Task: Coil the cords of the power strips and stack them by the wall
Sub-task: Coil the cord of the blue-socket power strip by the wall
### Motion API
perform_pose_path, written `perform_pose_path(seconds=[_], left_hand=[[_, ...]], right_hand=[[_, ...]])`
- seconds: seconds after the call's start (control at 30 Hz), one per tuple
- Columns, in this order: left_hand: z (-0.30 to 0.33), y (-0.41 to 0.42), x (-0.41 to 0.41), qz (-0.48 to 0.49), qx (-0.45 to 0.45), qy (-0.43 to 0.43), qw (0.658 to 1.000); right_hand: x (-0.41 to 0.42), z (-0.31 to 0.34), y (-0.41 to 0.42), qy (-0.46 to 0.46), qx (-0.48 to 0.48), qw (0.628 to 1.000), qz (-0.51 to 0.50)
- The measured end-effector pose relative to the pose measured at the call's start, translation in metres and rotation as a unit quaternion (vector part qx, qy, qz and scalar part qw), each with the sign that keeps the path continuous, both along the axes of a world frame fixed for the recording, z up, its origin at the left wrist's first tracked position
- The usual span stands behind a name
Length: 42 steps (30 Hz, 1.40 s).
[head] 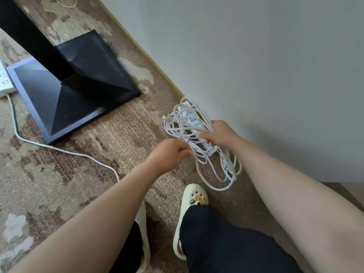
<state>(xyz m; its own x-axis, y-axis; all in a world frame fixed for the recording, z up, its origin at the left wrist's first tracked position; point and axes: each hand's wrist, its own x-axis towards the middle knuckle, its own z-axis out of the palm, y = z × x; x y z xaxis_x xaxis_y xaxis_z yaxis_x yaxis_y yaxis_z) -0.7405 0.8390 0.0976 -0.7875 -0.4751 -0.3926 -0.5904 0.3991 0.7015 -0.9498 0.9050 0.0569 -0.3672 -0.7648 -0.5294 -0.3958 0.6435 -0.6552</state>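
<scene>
- Coiled cords (199, 142): thin, smooth white cable gathered in loose, uneven loops; the lowest loops hang down close to the carpet, near the foot of the wall.
- Power strip (190, 117): long white plastic bar with pale blue sockets, caught inside the loops just beside the wall; its markings are too small to read.
- Right hand (220, 134): fingers curled round the bundle of loops, gripping it from the right.
- Left hand (171, 152): fingers bent and pinching a strand at the bundle's left edge.
- Second power strip (5, 79): white, flat on the carpet at far left, dark socket slots visible; its cord (59, 148) trails across the floor.
- Stand base (74, 85): black, faceted, matt metal.
- Carpet (59, 184): short-pile, mottled brown and beige.
- Shoe (192, 209): cream perforated clog with small charms.
</scene>
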Motion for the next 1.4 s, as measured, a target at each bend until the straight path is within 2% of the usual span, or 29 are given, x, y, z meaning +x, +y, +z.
perform_pose_path(seconds=[0.1,0.2,0.33,0.43,0.53,0.67,0.83,0.97,1.2,1.4], left_hand=[[0.003,0.004,-0.011,0.045,0.004,0.020,0.999],[-0.002,0.005,-0.010,0.097,0.057,0.026,0.993],[0.002,0.009,-0.016,0.117,0.092,0.063,0.987],[0.003,0.014,-0.024,0.138,0.068,0.077,0.985],[-0.002,0.013,-0.029,0.198,0.065,0.081,0.975],[-0.008,0.013,-0.031,0.257,0.069,0.077,0.961],[-0.010,0.010,-0.030,0.269,0.007,0.050,0.962],[-0.010,0.006,-0.028,0.280,0.004,0.027,0.960],[-0.017,-0.013,0.006,0.190,0.074,-0.039,0.978],[-0.012,-0.043,0.054,0.157,0.063,-0.054,0.984]], right_hand=[[0.002,-0.001,0.000,-0.014,0.013,1.000,0.019],[0.002,0.001,0.001,-0.060,0.010,0.998,0.010],[-0.001,0.006,0.002,-0.117,0.007,0.993,-0.016],[-0.001,0.012,0.002,-0.158,0.001,0.987,-0.041],[0.000,0.018,0.003,-0.211,0.003,0.976,-0.055],[0.005,0.025,0.005,-0.251,0.005,0.968,-0.023],[0.012,0.025,0.007,-0.272,-0.020,0.962,0.009],[0.018,0.021,0.009,-0.201,-0.039,0.979,-0.001],[0.006,0.007,0.019,0.003,-0.055,0.998,-0.036],[-0.003,0.004,0.025,0.048,-0.058,0.995,-0.060]])
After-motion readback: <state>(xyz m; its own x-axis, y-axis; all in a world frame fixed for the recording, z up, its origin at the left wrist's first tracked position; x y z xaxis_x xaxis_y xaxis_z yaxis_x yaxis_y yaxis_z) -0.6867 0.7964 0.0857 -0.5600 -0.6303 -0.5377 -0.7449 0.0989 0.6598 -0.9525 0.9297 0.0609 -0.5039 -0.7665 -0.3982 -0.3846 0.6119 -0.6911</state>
